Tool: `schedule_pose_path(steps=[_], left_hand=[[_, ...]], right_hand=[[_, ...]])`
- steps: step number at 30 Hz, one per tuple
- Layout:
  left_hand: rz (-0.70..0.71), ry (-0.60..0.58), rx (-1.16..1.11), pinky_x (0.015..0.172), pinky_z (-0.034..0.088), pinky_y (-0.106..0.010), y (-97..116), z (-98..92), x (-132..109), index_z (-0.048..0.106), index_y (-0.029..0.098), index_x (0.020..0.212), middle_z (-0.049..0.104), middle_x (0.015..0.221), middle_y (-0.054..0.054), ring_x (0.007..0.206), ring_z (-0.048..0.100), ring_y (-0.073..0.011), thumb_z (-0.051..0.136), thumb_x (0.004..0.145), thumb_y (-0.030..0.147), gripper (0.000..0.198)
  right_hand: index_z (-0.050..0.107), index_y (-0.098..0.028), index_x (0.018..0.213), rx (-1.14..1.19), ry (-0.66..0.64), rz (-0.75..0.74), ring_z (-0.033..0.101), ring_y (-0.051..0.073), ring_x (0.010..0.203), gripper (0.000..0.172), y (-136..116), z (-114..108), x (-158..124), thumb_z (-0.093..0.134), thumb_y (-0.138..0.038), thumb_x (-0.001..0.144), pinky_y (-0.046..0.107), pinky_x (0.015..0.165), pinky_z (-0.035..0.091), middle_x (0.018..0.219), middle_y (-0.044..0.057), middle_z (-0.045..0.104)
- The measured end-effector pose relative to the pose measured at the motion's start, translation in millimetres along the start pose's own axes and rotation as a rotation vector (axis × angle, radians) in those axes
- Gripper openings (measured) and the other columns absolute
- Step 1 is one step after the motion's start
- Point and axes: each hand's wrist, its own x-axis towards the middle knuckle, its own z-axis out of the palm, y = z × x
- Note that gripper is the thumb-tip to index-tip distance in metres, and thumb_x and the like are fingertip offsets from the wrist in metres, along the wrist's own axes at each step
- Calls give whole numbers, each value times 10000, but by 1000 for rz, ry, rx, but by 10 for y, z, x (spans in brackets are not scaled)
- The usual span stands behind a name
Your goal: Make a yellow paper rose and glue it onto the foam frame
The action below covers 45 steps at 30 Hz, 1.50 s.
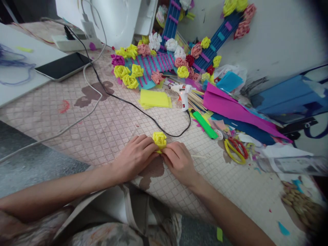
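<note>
A small yellow paper rose [159,140] sits between my two hands, low over the checked mat [107,126]. My left hand [135,158] has its fingers closed against the rose's left side and base. My right hand [178,159] pinches the rose from the right. Both hands rest on the mat near its front edge, above my lap.
A white glue gun [182,94] with a black cord [143,114] stands beyond, beside yellow paper sheets [155,99] and wooden sticks [196,102]. Finished paper roses on blue frames [164,61] fill the back. Scissors [234,147], a green marker [205,125] and magenta paper [230,107] lie right; a phone [63,66] left.
</note>
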Motion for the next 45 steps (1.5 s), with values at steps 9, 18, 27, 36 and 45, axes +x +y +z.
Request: schedule_pose_path(steps=[9,18,27,36,45], left_hand=[[11,7,51,701,406,-311,3,0,22,572,160,854,573,873,-49,790,462,-178,413,958,248,209],[-15,-4,43,734,414,-331,20,5,23,566,157,875,569,874,-55,824,469,-194,410,956,261,205],[6,-14,61,724,399,-340,38,-17,42,554,151,846,564,873,-58,814,451,-202,401,957,245,211],[15,-43,56,731,370,-350,-29,-14,-5,582,157,906,570,905,-57,838,460,-206,410,958,235,195],[6,-53,-7,748,357,-367,-31,-27,1,578,166,884,571,874,-48,826,460,-203,388,969,254,226]], right_hand=[[610,-130,943,40,27,30,541,202,848,105,-9,-2,-13,522,-157,892,348,742,468,904,95,621],[624,-132,893,-7,8,12,539,196,811,128,2,6,-10,497,-131,891,340,705,454,874,95,611],[586,-151,1034,77,35,67,556,208,895,162,30,-67,-66,507,-184,897,358,756,485,962,101,607],[590,-174,913,52,-86,137,535,193,819,74,303,-284,-429,524,-155,884,372,750,460,849,57,611],[592,-192,1008,-151,52,489,586,178,755,160,762,-511,-838,503,-236,883,322,686,494,850,51,608]])
